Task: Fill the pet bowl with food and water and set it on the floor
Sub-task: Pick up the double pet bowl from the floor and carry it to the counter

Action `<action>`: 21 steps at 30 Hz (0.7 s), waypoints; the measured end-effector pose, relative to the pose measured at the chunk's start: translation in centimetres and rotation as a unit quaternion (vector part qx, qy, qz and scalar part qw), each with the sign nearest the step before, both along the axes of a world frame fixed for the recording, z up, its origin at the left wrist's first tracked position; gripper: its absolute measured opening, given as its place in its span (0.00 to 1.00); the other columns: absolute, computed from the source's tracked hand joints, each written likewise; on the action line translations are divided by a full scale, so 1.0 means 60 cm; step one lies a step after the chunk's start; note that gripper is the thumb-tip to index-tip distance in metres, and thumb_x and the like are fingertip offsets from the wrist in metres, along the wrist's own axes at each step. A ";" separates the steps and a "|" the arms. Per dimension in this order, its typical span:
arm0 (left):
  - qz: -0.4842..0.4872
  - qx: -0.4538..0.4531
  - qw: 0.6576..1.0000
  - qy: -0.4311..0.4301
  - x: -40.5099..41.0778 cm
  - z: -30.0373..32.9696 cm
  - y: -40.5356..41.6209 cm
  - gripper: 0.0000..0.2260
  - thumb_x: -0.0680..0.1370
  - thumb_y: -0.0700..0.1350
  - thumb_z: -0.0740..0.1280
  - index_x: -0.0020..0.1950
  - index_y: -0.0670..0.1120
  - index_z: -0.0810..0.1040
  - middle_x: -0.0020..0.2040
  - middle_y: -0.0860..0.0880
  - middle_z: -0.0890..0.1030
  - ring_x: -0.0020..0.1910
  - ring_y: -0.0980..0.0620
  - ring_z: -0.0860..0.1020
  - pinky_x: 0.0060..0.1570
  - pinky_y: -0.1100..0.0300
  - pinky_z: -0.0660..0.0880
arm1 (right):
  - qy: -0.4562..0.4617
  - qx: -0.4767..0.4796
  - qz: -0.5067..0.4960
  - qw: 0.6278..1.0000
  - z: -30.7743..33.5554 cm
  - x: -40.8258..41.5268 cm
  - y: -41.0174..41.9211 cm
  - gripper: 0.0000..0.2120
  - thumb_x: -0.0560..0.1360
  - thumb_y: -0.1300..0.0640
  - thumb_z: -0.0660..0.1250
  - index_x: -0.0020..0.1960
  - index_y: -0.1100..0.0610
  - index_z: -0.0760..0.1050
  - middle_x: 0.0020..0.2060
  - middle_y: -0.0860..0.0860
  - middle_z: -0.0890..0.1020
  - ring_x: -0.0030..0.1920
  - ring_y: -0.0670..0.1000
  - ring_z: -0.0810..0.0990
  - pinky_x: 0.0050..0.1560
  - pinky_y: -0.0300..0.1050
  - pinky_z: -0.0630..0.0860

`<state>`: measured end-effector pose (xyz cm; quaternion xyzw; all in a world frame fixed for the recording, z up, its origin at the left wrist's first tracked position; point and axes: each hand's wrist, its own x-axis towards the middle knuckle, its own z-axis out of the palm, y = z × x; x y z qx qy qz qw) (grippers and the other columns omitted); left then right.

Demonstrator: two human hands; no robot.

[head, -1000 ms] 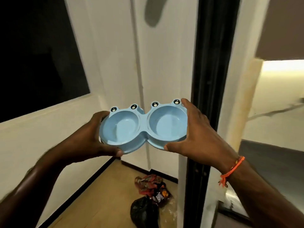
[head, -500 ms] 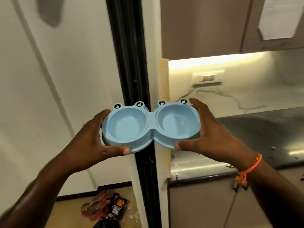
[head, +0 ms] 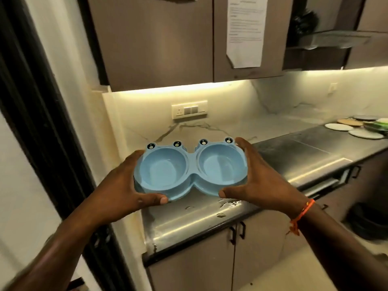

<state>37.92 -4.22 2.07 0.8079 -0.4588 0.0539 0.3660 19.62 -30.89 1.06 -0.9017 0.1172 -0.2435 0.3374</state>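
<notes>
Head view: a person holds a blue double pet bowl [head: 192, 169] at chest height in a kitchen, above the near-left end of a dark, glossy surface [head: 304, 158].
Left hand [head: 123, 185]: curled round the bowl's left end — thumb along the near rim, fingers wrapped over the far side.
Right hand [head: 262, 177]: curled round the bowl's right end, thumb on the near rim, fingers reaching up past the far edge; an orange thread band [head: 302, 213] circles the wrist.
Bowl: held level between the two hands, clear of the surface; both round wells show only bare blue plastic, and four cartoon frog eyes stand along the far rim.
Beyond the hands: a marbled backsplash with a switch plate [head: 189, 109], lit by a strip under brown wall cabinets [head: 151, 38]; a printed sheet [head: 245, 30] hangs on one door.
Far right of the right hand: several flat plates [head: 357, 129] lie on the surface — details blurred.
Left of the left hand: a black door frame [head: 42, 122].
</notes>
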 end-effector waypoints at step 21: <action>0.003 0.161 0.987 -0.009 0.187 -0.185 -0.509 0.61 0.53 0.81 0.69 0.79 0.52 0.60 0.72 0.51 0.68 0.68 0.51 0.66 0.71 0.47 0.65 | 0.102 -0.035 -0.059 0.992 -0.164 0.129 -0.456 0.58 0.59 0.43 0.83 0.79 0.47 0.51 0.72 0.48 0.66 0.69 0.49 0.64 0.72 0.51 0.63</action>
